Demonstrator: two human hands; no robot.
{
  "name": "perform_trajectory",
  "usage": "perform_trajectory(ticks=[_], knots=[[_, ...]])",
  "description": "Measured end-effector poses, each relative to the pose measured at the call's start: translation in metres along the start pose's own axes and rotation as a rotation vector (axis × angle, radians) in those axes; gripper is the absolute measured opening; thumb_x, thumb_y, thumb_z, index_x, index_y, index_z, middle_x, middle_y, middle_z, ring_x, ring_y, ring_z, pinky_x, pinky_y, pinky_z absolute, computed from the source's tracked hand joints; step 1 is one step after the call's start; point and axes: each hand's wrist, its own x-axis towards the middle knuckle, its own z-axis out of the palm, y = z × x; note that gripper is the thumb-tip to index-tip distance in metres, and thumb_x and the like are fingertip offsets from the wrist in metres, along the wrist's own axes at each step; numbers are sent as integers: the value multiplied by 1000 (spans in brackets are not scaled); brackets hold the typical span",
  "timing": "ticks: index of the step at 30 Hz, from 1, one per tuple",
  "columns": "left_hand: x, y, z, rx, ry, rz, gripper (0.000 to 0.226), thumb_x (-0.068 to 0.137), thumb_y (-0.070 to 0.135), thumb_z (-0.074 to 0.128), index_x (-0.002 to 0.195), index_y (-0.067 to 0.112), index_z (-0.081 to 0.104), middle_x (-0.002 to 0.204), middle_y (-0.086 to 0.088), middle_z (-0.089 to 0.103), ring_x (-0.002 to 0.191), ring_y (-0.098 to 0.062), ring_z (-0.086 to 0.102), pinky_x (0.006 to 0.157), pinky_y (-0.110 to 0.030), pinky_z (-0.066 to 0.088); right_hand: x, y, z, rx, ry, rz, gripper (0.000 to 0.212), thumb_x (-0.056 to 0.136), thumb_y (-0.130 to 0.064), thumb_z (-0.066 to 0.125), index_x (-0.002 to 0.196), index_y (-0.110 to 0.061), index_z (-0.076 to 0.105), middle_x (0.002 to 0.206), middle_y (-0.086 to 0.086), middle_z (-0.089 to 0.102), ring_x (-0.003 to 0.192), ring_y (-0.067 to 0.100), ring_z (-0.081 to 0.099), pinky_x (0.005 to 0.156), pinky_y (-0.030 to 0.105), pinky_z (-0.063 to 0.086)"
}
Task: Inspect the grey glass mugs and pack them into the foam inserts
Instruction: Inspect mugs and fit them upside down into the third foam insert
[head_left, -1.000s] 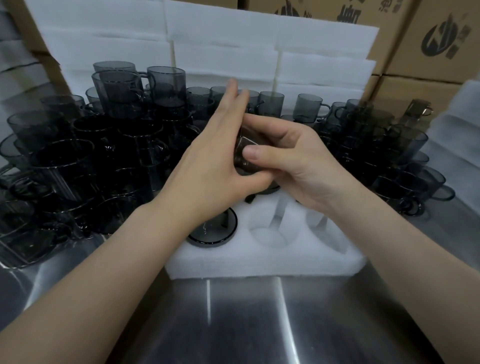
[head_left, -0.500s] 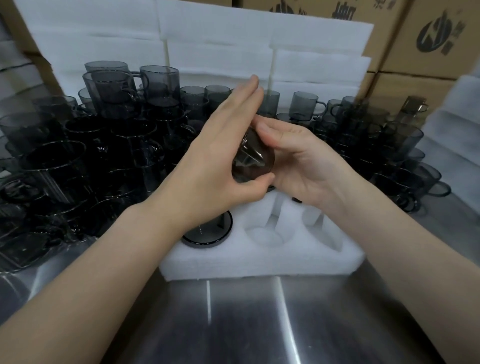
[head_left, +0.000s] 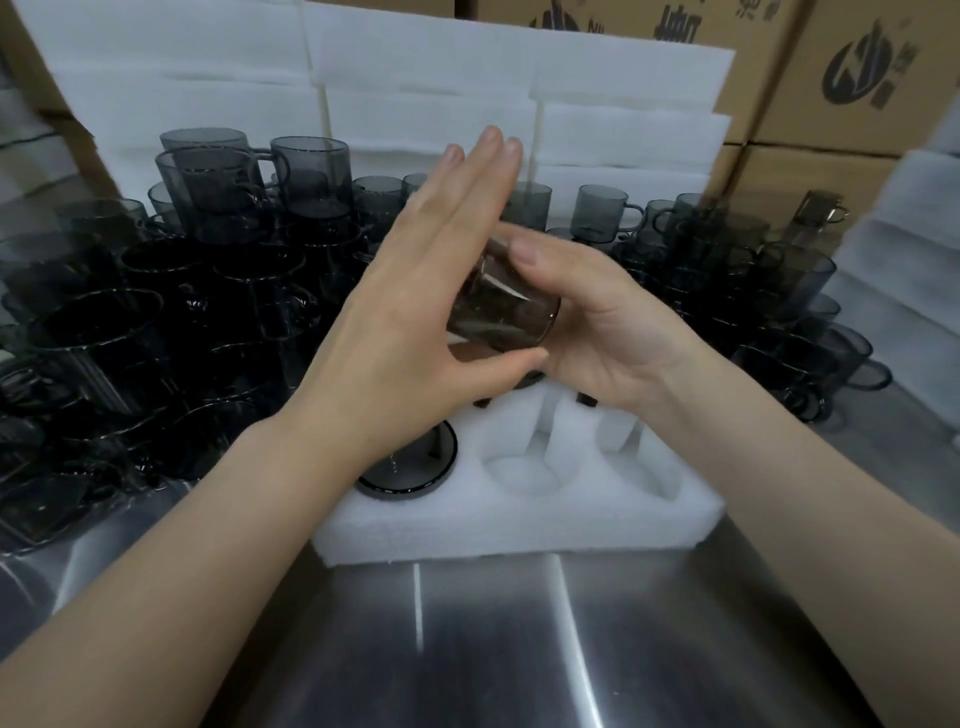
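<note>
**Held mug** (head_left: 501, 312): grey glass, tilted on its side, held up between both hands above the back row of the foam insert (head_left: 519, 525). One end was hidden behind the left palm, and no handle could be made out.

**Right hand** (head_left: 608, 322): cupped round the mug from the right, with the thumb laid over the top. Its fingers were hidden behind the glass.

**Left hand** (head_left: 415, 332): fingers straight and together, pointing up, palm flat against the mug's left end, thumb stretched beneath the mug.

**Foam insert**: white, lying on the steel table (head_left: 519, 649). The front left cavity held a packed mug (head_left: 410, 470), partly covered by the left wrist. The two front cavities (head_left: 524, 467) to its right showed only white foam. The back row was largely hidden by the hands. Small dark parts showed there, but what they were could not be told.

**Loose mugs**: a dense mass on the left (head_left: 156, 338), some stacked, with outlines merging in the dark. A second group (head_left: 753, 291) stood on the right.

**Foam sheets** (head_left: 415, 67): stood upright behind the mugs.

**Cardboard boxes** (head_left: 857, 78): behind the sheets, cut off at the frame edge, printing unreadable.
</note>
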Motion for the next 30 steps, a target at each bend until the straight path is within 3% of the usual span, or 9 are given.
perform_trajectory(ticks=[3, 5, 9, 13, 15, 19, 23, 26, 30], knots=[[-2, -3, 3, 26, 22, -69, 91, 78, 24, 74, 152, 6, 23, 156, -8, 32, 144, -16, 29, 116, -19, 24, 1, -2, 0, 52, 79, -113, 67, 83, 4, 57, 146, 3, 33, 145, 29, 41, 128, 41, 48, 105, 59, 40], [-2, -4, 4, 3, -20, -120, 91, 77, 20, 78, 152, 9, 26, 152, -3, 40, 137, -7, 36, 109, -6, 24, 2, 1, 2, -4, 91, -144, 69, 78, 9, 59, 143, 2, 37, 136, 27, 48, 116, 33, 56, 104, 51, 44], [-1, -4, 3, -38, -77, -189, 101, 71, 30, 84, 152, 16, 26, 147, 5, 44, 130, 2, 36, 101, 3, 21, 1, 6, 0, -152, 82, -173, 52, 73, 6, 63, 120, -12, 47, 103, 11, 63, 89, 19, 65, 78, 32, 57], [-1, -4, 4, -60, -88, -191, 106, 67, 35, 86, 152, 15, 26, 146, 7, 44, 128, 5, 36, 100, 4, 21, -1, 6, -2, -122, 37, -167, 38, 79, 3, 62, 108, -16, 46, 89, 4, 68, 82, 20, 67, 73, 38, 58], [-2, -3, 4, -78, -77, -178, 103, 69, 35, 85, 152, 16, 28, 140, 12, 46, 126, 6, 39, 100, 3, 24, 0, 6, 0, -88, 33, -167, 33, 83, 1, 59, 110, -14, 46, 100, 12, 65, 89, 25, 65, 77, 40, 58], [-4, -1, 5, -50, -56, -89, 92, 75, 25, 79, 151, 14, 28, 137, 1, 53, 121, -4, 49, 95, 1, 31, 2, 0, -1, -29, 101, -136, 18, 98, -3, 41, 114, -9, 48, 129, 29, 47, 108, 37, 51, 94, 62, 43], [-4, -2, 4, -77, -37, -62, 90, 76, 16, 80, 150, 9, 30, 139, 4, 50, 124, 1, 47, 99, -2, 31, 4, 3, -4, 17, 27, -146, 21, 99, -7, 40, 119, -7, 49, 123, 23, 49, 103, 35, 57, 85, 63, 51], [-4, -2, 2, -124, -31, -67, 88, 79, 11, 79, 150, 11, 28, 150, -1, 43, 138, -8, 39, 109, -11, 30, 6, 5, -6, 36, -18, -143, 39, 99, -14, 43, 137, -2, 44, 125, 21, 50, 115, 36, 53, 101, 64, 41], [-4, -3, 1, -173, -54, -110, 90, 78, 10, 78, 149, 27, 25, 157, 6, 32, 147, -10, 20, 113, -10, 20, 6, 4, -8, -36, -33, -151, 25, 97, -15, 47, 95, -17, 72, 113, 6, 65, 115, 28, 58, 108, 58, 37]])
